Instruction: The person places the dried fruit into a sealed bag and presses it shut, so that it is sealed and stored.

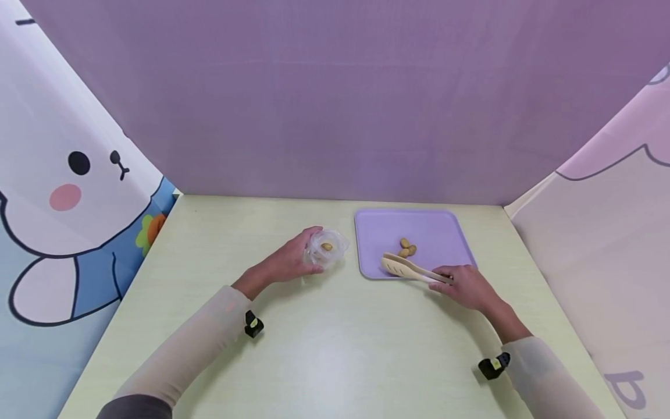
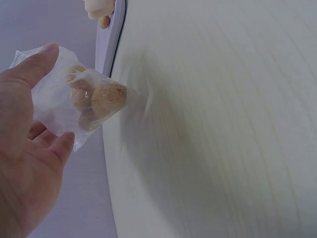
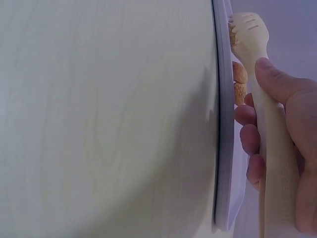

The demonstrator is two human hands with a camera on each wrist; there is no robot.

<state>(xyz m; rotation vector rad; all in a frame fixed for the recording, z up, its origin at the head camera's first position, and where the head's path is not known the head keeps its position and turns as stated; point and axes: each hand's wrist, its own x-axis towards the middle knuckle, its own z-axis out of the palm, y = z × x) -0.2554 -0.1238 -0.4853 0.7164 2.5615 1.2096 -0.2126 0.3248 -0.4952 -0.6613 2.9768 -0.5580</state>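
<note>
My left hand (image 1: pixel 290 259) grips a clear plastic bag (image 2: pixel 49 94) by its sides, the mouth held open, above the table left of the tray. Several peanuts in their shells (image 2: pixel 108 98) sit in the bag's bottom. In my right hand (image 1: pixel 466 286) is a pair of cream tongs (image 1: pixel 400 267), its slotted heads over the near edge of the lilac tray (image 1: pixel 377 224). Shelled-looking tan peanuts (image 1: pixel 405 242) lie on the tray just beyond the heads. A peanut (image 3: pixel 233 38) shows beside the tong head in the right wrist view; whether it is pinched cannot be seen.
The pale wood-grain table (image 1: pixel 314 343) spreads beneath both arms. A purple backdrop (image 1: pixel 335 105) rises behind it, with a cartoon-printed cloth (image 1: pixel 78 233) at the left and a pale printed cloth (image 1: pixel 602 250) at the right.
</note>
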